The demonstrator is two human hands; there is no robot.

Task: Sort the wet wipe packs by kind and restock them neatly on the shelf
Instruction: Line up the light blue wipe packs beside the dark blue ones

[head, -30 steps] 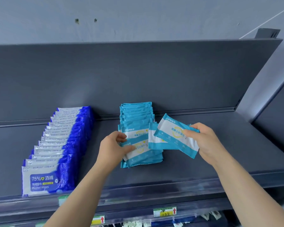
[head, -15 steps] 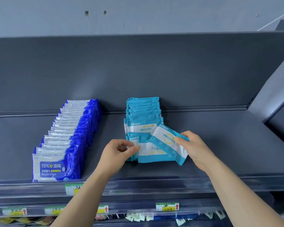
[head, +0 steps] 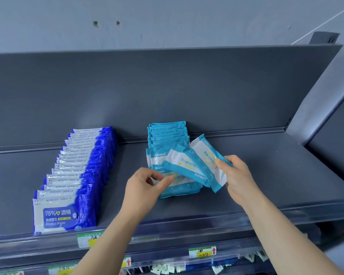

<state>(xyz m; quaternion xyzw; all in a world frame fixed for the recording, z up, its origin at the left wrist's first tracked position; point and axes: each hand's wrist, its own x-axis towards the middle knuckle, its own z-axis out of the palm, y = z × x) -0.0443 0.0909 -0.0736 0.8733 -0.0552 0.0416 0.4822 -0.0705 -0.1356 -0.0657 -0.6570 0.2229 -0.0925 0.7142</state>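
A row of light-blue and white wipe packs (head: 167, 135) stands in the middle of the dark grey shelf (head: 276, 175), running from the back wall forward. My right hand (head: 236, 175) grips two tilted light-blue packs (head: 203, 165) by their right end, fanned above the front of that row. My left hand (head: 145, 187) pinches the left edge of the front pack (head: 177, 187) lying in the row. To the left stands a long row of dark-blue alcohol wipe packs (head: 77, 175), labelled 75%.
A clear plastic lip (head: 187, 229) runs along the shelf's front edge, with price tags (head: 202, 252) below it. The grey back panel (head: 167, 86) rises behind the rows. Small hanging items (head: 167, 268) show under the shelf. A second shelf unit (head: 336, 135) stands at the right.
My right hand has lifted and tilted its packs up and to the right, fanning two apart. My left hand stays at the front pack's left edge.
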